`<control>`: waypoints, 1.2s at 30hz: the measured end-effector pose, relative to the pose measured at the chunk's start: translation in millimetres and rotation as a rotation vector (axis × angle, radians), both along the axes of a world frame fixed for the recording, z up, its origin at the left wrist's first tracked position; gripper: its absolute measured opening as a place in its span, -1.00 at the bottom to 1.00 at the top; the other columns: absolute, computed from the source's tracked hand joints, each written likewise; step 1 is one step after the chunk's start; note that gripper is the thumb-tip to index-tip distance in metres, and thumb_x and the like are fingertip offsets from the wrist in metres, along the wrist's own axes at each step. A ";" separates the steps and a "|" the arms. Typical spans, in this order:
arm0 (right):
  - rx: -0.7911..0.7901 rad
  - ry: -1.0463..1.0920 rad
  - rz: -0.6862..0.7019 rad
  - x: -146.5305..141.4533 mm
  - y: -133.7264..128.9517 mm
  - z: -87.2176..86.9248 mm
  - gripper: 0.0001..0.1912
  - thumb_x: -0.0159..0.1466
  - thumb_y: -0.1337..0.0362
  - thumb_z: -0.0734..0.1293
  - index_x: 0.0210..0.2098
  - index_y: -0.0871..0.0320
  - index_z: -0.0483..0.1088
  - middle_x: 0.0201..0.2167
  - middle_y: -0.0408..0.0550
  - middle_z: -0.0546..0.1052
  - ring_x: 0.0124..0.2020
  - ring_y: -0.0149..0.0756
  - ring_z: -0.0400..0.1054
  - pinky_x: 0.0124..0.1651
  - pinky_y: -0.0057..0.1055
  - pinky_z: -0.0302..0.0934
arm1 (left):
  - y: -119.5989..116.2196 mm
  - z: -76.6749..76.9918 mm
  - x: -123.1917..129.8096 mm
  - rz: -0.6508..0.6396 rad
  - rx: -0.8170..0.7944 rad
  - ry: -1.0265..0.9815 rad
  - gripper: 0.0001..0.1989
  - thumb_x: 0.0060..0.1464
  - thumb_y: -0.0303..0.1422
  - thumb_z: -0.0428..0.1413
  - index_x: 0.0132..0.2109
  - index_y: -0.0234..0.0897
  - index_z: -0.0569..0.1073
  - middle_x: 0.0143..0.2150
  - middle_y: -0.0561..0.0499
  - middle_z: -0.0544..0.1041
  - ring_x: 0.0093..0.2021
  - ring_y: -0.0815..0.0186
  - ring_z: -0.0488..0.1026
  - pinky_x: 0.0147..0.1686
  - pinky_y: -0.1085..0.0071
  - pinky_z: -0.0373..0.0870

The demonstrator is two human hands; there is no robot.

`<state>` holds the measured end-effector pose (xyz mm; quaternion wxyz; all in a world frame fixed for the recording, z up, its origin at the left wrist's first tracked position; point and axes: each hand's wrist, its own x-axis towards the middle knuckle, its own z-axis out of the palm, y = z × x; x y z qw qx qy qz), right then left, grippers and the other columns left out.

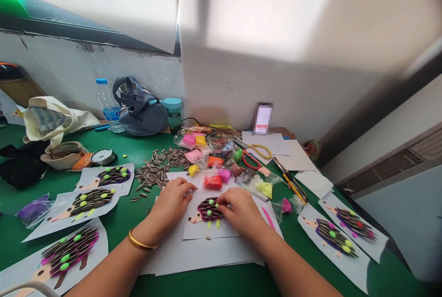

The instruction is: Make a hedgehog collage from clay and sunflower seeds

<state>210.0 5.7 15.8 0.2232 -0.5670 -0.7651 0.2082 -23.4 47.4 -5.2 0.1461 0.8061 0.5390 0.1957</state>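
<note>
In the middle lies a white sheet with a hedgehog picture [206,212], its purple clay body covered with striped sunflower seeds and dotted with green clay balls. At the hedgehog's right side my right hand [238,209] is closed, thumb and forefinger pinched at a small green clay ball [217,205] on the seeds. My left hand [174,200] rests on the paper left of the hedgehog, fingers loosely apart and holding nothing. Yellow-green clay legs [213,224] show under the body. A single pale seed [207,237] lies below them.
A pile of sunflower seeds [160,165] and bagged coloured clay, including a red lump [212,182], lie beyond my hands. Scissors [258,150] and a utility knife [290,179] are at right. Finished-looking hedgehog cards [91,202] lie left and right. A phone [263,118] leans against the wall.
</note>
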 end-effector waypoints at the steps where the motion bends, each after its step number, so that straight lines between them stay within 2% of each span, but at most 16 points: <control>1: 0.004 -0.001 0.003 0.0 -0.1 0.0 -0.90 0.20 0.39 0.41 -0.34 0.05 0.52 -0.30 -0.14 0.57 -0.17 -0.22 0.38 -0.07 -0.27 0.10 | -0.1 0.5 0.2 -0.001 -0.001 -0.002 -0.74 0.12 -0.43 0.08 -0.07 -0.16 0.56 -0.11 -0.09 0.47 -0.04 0.13 0.39 0.02 0.19 0.30; 10: 0.044 -0.022 0.013 -0.7 -1.6 -0.5 -0.93 0.23 0.34 0.38 -0.34 0.05 0.52 -0.33 -0.13 0.56 -0.19 -0.23 0.39 -0.11 -0.29 0.08 | -0.5 1.8 0.6 0.007 -0.003 -0.015 -0.74 0.11 -0.43 0.07 -0.08 -0.16 0.56 -0.10 -0.09 0.48 -0.04 0.13 0.40 0.02 0.20 0.31; 22: 0.047 -0.031 -0.034 -0.5 -0.9 1.0 -0.94 0.21 0.34 0.41 -0.41 0.07 0.51 -0.34 -0.12 0.55 -0.20 -0.23 0.38 -0.13 -0.30 0.09 | -0.6 2.9 0.5 0.017 -0.019 0.007 -0.75 0.11 -0.42 0.08 -0.08 -0.16 0.56 -0.10 -0.08 0.48 -0.03 0.11 0.39 0.02 0.18 0.31; 36: 0.033 -0.034 -0.048 -5.2 -1.5 -1.5 -0.96 0.22 0.33 0.41 -0.38 0.08 0.51 -0.34 -0.15 0.55 -0.20 -0.27 0.35 -0.13 -0.32 0.03 | 0.0 2.9 1.5 0.009 -0.028 0.038 -0.74 0.14 -0.44 0.08 -0.04 -0.19 0.55 -0.08 -0.09 0.47 -0.02 0.12 0.38 0.03 0.18 0.30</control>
